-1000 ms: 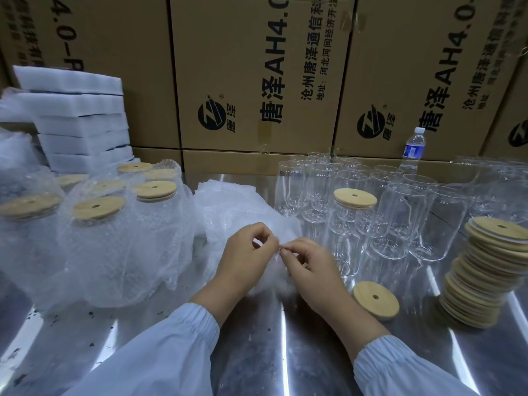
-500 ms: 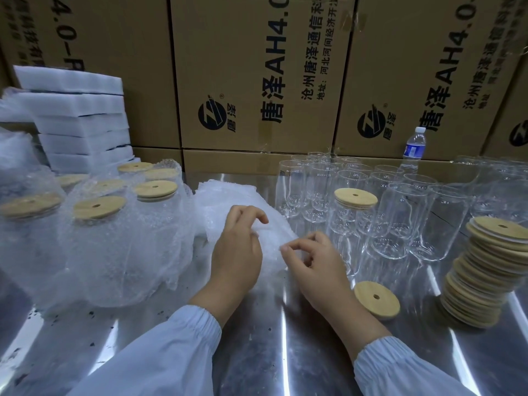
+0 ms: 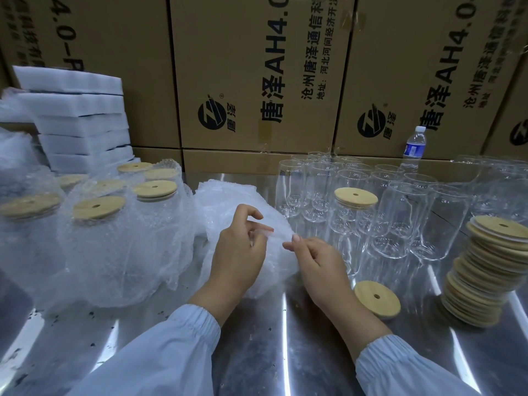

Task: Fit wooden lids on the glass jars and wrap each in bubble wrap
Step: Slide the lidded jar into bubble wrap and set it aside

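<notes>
Left hand (image 3: pixel 240 252) and right hand (image 3: pixel 320 261) each pinch crinkled, clear bubble wrap (image 3: pixel 223 201) with curled fingers (image 3: pixel 245 210) above the shiny steel tabletop (image 3: pixel 257 352). Just right stands 1 lidded glass jar (image 3: pixel 343 221); a round wooden lid (image 3: pixel 377 298) lies flat nearby. Cardboard boxes (image 3: pixel 257 52) read "AH4.0".

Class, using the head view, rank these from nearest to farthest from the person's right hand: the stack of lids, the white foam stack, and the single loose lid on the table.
1. Loose lid, flat on the table just right of the right hand.
2. Lid stack, farther out to the right.
3. Foam stack, far left at the back.
</notes>
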